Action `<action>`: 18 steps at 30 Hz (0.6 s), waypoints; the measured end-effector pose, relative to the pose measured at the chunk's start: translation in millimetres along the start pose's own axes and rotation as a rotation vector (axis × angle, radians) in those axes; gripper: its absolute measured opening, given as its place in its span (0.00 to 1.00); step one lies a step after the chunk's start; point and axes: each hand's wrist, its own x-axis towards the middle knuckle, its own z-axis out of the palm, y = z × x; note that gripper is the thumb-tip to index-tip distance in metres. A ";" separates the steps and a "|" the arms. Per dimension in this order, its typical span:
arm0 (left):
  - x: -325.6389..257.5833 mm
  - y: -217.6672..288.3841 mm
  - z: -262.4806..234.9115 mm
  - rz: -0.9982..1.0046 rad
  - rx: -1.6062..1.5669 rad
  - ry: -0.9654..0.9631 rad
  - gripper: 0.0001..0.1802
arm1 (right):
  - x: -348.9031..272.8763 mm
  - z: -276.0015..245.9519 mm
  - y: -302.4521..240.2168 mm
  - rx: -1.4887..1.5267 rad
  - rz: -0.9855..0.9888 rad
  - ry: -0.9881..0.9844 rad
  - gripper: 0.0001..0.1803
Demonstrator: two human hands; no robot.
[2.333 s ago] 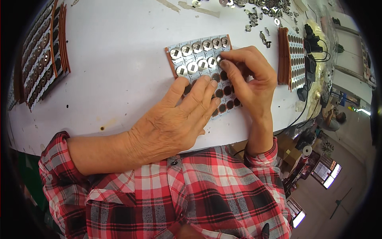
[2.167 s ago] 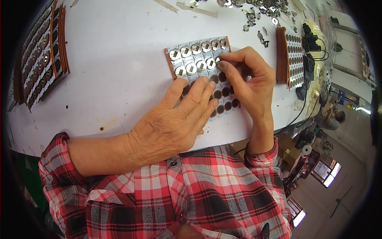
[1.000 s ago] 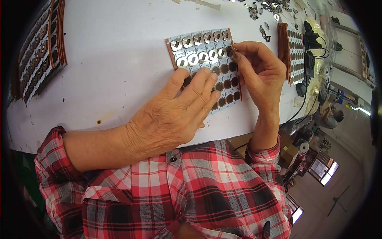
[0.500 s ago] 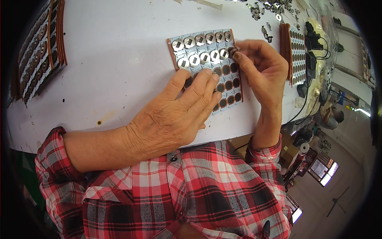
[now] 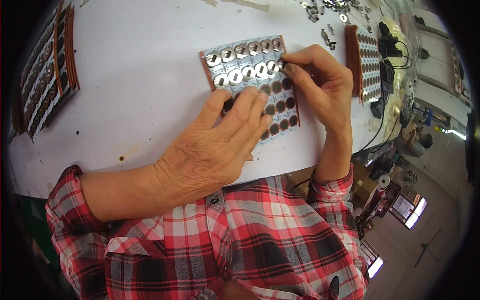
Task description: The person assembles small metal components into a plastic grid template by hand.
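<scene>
A bluish panel of small circuit boards (image 5: 242,61) with brown edges lies on the white table in front of me. Its two far rows carry shiny round metal clips (image 5: 235,76); the nearer rows show bare dark discs (image 5: 290,104). My left hand (image 5: 205,145) rests across the near left part of the panel with its fingers stretched out, hiding several discs. At the right end of the second row, my right hand (image 5: 326,92) pinches a small metal clip (image 5: 281,64) between thumb and forefinger, against the panel; the fingertips partly cover it.
Loose metal clips (image 5: 342,7) lie scattered at the far right. A stack of similar panels (image 5: 367,65) stands to the right, beside black power adapters and cables (image 5: 387,75). More stacked panels (image 5: 47,70) are at the left. A person (image 5: 414,143) sits in the right background.
The whole view has shifted slightly, so the panel appears farther left. My right fingers keep their pinch at the end of the second row; my left hand stays on the panel.
</scene>
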 end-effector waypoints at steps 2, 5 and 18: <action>-0.3 -1.9 1.5 -0.011 -0.002 0.001 0.41 | 0.4 2.1 -4.4 -0.034 0.023 0.029 0.10; -0.6 -4.0 5.4 0.002 -0.031 0.039 0.41 | -0.3 -6.2 7.1 -0.397 -0.016 0.401 0.14; -2.3 -5.3 6.4 -0.047 -0.005 0.078 0.40 | -1.1 0.6 -9.0 0.249 0.226 0.434 0.11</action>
